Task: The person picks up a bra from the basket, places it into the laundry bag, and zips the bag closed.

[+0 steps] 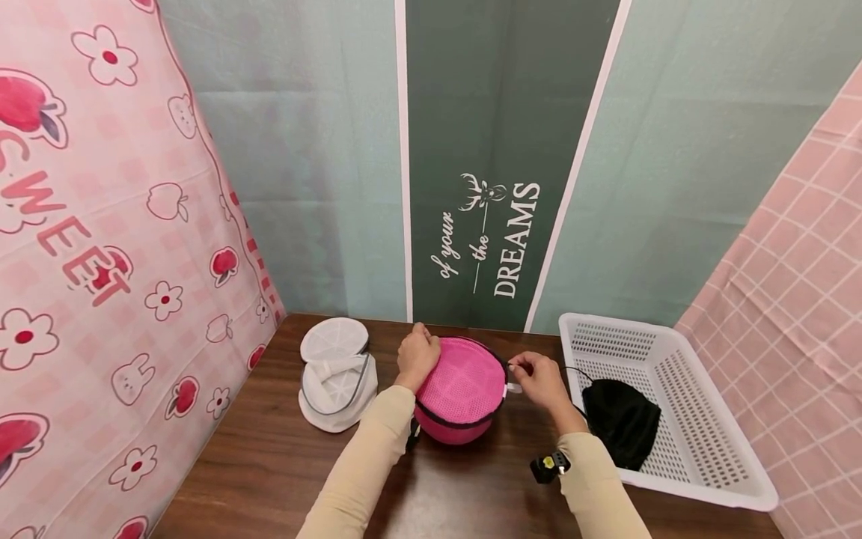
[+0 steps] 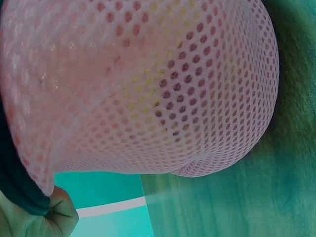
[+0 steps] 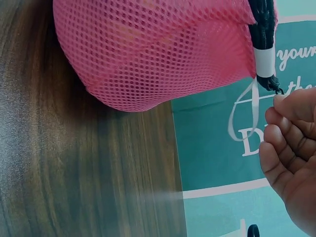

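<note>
On the worktop [image 1: 269,479], the pink mesh laundry bag [image 1: 465,382] sits directly between the hands, round, with no clear long axis. At its right side, the right hand [image 1: 541,378] pinches the zipper pull [image 3: 279,91], near a white tab [image 1: 515,388]; slightly farther off, the left hand [image 1: 417,357] grips the black-trimmed edge [image 1: 453,424]. Behind hangs the printed backdrop [image 1: 505,112].

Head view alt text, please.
A person's left grip holds the rim of a pink mesh bag on a brown table; the right grip pinches its zipper pull. White bag at left; white basket holding black cloth at right.
</note>
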`<state>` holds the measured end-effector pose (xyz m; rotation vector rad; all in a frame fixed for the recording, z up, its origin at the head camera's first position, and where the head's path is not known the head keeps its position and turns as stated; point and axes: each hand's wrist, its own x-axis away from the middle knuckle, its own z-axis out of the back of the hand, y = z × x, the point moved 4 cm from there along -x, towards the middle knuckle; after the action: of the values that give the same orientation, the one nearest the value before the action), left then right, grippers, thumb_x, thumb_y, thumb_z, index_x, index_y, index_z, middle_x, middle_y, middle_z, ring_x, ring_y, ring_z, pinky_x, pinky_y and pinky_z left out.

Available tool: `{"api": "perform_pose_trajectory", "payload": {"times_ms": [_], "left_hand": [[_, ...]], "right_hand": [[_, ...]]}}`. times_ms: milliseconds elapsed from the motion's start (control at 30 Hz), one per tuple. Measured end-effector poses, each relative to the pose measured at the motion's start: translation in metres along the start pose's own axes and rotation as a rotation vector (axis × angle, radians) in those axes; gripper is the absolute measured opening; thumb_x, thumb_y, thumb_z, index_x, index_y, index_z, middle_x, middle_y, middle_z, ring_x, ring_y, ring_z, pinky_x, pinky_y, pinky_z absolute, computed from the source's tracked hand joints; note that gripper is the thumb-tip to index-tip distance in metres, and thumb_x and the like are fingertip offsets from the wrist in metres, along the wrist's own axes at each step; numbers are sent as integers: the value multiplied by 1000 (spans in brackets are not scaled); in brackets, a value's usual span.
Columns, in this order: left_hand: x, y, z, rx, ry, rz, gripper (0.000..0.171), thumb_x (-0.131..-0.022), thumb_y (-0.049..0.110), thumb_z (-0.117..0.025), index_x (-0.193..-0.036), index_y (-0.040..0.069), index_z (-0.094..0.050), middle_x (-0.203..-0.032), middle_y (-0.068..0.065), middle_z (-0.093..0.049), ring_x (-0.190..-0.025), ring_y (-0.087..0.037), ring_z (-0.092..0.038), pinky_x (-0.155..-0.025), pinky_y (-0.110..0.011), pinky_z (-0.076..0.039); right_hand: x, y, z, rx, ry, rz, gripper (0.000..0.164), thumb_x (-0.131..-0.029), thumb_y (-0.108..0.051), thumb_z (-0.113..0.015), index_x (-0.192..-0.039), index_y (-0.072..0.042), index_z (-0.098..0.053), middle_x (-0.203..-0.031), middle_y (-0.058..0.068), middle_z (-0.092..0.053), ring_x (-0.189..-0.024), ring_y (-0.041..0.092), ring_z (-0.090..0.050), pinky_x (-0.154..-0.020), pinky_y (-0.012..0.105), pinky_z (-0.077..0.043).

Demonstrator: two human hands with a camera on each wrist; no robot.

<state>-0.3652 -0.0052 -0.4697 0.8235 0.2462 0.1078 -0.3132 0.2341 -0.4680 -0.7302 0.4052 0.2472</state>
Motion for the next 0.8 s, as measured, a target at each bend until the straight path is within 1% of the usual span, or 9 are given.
{"api": "perform_pose_trajectory", "payload": {"times_ms": [100,200,400,533,633,733,800], "left_hand": [[-1,-4,0,24,9,52,11,-86,21,-54,-82,12,-50,-70,-6,-53,-73,-30,-57,-61,-45,-43],[0,-6,0,55,26,85,11,-87,21,-53,-84,11,-50,-71,-7,-54,-75,-32,-58,-62,-46,-43],[5,-10,-1,127,102,147,11,-88,19,-51,-88,8,-49,-75,-9,-54,-80,-35,-58,-67,-49,-43],[9,-10,-4,171,133,157,12,-88,17,-51,-90,6,-49,-76,-10,-54,-81,-36,-58,-68,-50,-42],[9,-12,-7,187,139,161,13,-87,18,-51,-90,5,-49,-75,-10,-54,-79,-36,-57,-68,-49,-42],[9,-13,-8,194,123,155,11,-87,17,-53,-86,6,-52,-74,-9,-55,-79,-34,-57,-69,-48,-43],[9,-14,-7,193,100,152,10,-86,17,-56,-82,7,-54,-74,-8,-56,-79,-33,-57,-69,-47,-43]], "right_hand": [[1,0,0,-4,-2,9,7,-79,1,-68,-78,-6,-66,-68,-1,-58,-60,14,-49,-54,31,-41],[2,-1,1,-12,5,16,7,-79,1,-68,-77,-6,-66,-68,-1,-59,-60,14,-49,-55,31,-41],[5,0,3,-37,-10,-2,5,-78,0,-68,-76,-4,-66,-68,-3,-60,-59,13,-48,-54,29,-41],[5,1,5,-49,-24,-5,4,-79,-1,-67,-76,-3,-65,-67,-3,-59,-59,12,-48,-54,28,-40],[5,2,6,-55,-30,-8,4,-79,-1,-68,-76,-3,-66,-67,-3,-59,-59,12,-48,-54,28,-40],[5,3,8,-62,-18,-9,5,-79,0,-68,-76,-4,-66,-67,-2,-60,-60,13,-49,-54,28,-41],[6,4,9,-73,-3,-8,6,-78,1,-69,-76,-4,-66,-68,-1,-60,-60,14,-49,-54,29,-40]]}}
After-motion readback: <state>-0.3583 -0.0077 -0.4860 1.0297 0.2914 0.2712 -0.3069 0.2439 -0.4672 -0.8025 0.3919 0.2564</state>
